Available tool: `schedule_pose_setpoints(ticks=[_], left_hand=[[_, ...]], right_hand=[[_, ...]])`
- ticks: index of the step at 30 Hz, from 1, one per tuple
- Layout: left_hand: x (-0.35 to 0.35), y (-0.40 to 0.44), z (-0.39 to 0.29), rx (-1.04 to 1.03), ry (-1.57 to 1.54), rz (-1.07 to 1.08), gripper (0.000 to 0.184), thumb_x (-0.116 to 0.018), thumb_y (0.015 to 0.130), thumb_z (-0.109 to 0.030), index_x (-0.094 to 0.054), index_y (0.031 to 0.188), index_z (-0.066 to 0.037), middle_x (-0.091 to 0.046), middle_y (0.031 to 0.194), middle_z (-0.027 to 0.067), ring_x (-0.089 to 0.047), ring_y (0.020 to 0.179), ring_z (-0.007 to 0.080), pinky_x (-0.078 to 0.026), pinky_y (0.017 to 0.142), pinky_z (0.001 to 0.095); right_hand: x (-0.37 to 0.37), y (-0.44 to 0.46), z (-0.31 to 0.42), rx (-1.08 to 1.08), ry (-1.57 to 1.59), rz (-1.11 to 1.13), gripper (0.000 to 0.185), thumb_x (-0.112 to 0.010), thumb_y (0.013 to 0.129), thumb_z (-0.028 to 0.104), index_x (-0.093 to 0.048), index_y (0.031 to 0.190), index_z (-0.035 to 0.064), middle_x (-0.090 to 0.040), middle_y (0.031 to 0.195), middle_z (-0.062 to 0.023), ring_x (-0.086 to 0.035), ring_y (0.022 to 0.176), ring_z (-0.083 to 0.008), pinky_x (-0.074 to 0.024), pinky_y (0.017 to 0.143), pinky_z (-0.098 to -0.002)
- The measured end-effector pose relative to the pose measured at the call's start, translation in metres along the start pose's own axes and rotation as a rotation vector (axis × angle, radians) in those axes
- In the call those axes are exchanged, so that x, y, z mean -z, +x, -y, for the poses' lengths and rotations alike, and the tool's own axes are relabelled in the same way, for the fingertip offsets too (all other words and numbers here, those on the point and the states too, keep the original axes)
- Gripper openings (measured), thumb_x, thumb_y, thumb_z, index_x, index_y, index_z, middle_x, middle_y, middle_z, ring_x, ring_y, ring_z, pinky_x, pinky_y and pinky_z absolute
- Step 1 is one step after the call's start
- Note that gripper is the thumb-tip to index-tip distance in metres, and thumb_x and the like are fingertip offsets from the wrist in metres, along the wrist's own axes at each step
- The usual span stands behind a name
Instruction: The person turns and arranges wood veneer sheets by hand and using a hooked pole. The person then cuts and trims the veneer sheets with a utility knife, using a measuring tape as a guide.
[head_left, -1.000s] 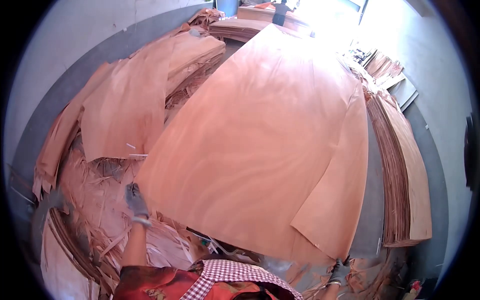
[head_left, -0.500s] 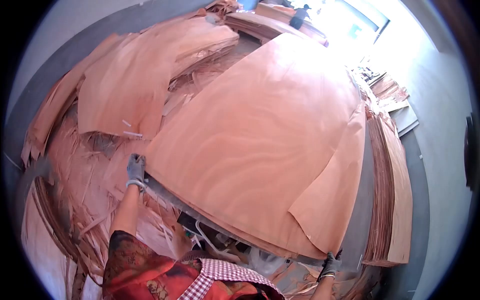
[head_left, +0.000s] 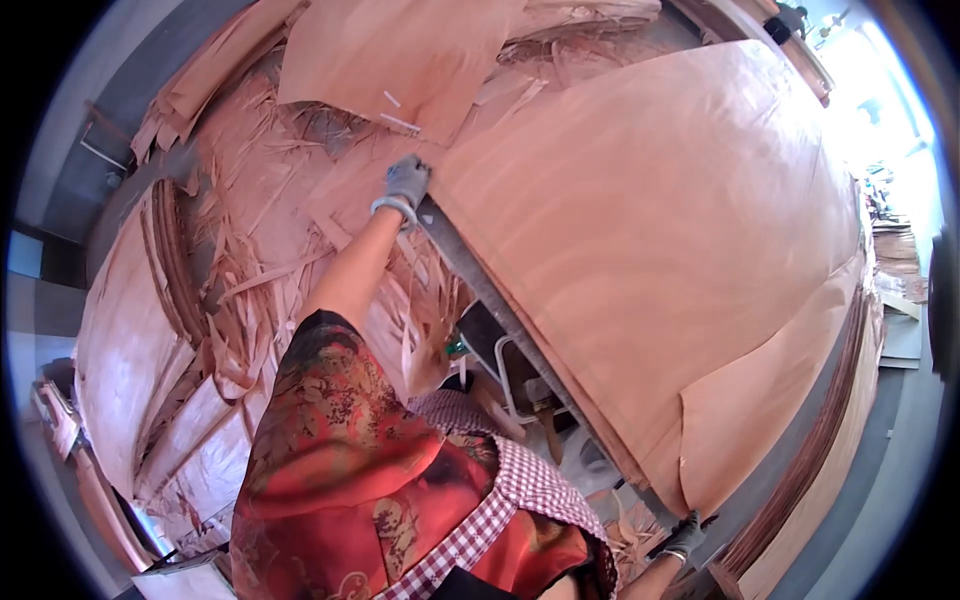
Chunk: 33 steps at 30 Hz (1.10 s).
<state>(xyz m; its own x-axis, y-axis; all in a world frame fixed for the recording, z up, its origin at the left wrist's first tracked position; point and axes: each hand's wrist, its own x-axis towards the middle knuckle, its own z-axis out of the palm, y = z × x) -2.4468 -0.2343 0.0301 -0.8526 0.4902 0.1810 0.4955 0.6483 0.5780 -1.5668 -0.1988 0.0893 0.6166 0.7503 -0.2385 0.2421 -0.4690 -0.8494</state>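
A large, thin sheet of reddish wood veneer (head_left: 640,230) lies on top of a stack on a grey-edged table (head_left: 520,335). My left hand (head_left: 407,180), in a grey glove, is closed on the sheet's left corner. At the near right corner, my right hand (head_left: 685,537), also gloved, grips the veneer's edge, its fingers partly hidden. A narrower, overlapping veneer piece (head_left: 765,385) covers the right side, with a curved edge and its tip near my right hand.
Another veneer stack (head_left: 400,60) stands beyond my left hand. Torn veneer scraps (head_left: 300,200) cover the floor to the left. A tall veneer pile (head_left: 815,480) runs along the right side. Under the table edge is a white bent tube (head_left: 508,385). A person (head_left: 787,22) is far off.
My view has turned left and down, so the table and sheet appear shifted right and rotated. Both hands stay at the same corners; the sheet looks unmoved on the stack.
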Motion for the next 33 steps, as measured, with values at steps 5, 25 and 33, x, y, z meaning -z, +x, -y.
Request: schedule_pose_setpoints(ticks=[5,25,33], left_hand=[[-0.017,0.016,0.048,-0.217,0.108,0.266,0.026,-0.055,0.080,-0.028,-0.062,0.081,-0.002,-0.061,0.082,0.0197,-0.059,0.081,0.0329,-0.045,0.072,0.0415],[0.000,-0.340,-0.225,-0.746,0.452,0.409,0.051,-0.061,0.080,-0.034,-0.049,0.129,-0.026,-0.043,0.133,0.0153,-0.036,0.124,0.0342,-0.029,0.101,0.0476],[-0.008,-0.345,-0.239,-0.642,0.624,0.480,0.053,-0.057,0.084,-0.032,-0.041,0.135,-0.027,-0.035,0.139,0.0149,-0.033,0.128,0.0342,-0.031,0.100,0.0480]], right_hand=[[-0.023,-0.054,0.037,0.059,0.228,0.006,0.069,-0.064,0.081,0.018,-0.031,0.140,0.0111,-0.057,0.076,-0.0047,-0.045,0.049,-0.0138,-0.0372,0.039,-0.0319],[0.272,-0.076,-0.207,-0.167,-0.088,-0.117,0.009,-0.064,0.077,0.013,-0.056,0.078,0.0086,-0.051,0.057,0.0019,-0.043,0.041,-0.0073,-0.0341,0.036,-0.0235],[0.264,-0.084,-0.231,-0.130,0.081,-0.030,0.005,-0.063,0.078,0.010,-0.058,0.076,0.0092,-0.050,0.055,0.0028,-0.044,0.040,-0.0067,-0.0338,0.036,-0.0219]])
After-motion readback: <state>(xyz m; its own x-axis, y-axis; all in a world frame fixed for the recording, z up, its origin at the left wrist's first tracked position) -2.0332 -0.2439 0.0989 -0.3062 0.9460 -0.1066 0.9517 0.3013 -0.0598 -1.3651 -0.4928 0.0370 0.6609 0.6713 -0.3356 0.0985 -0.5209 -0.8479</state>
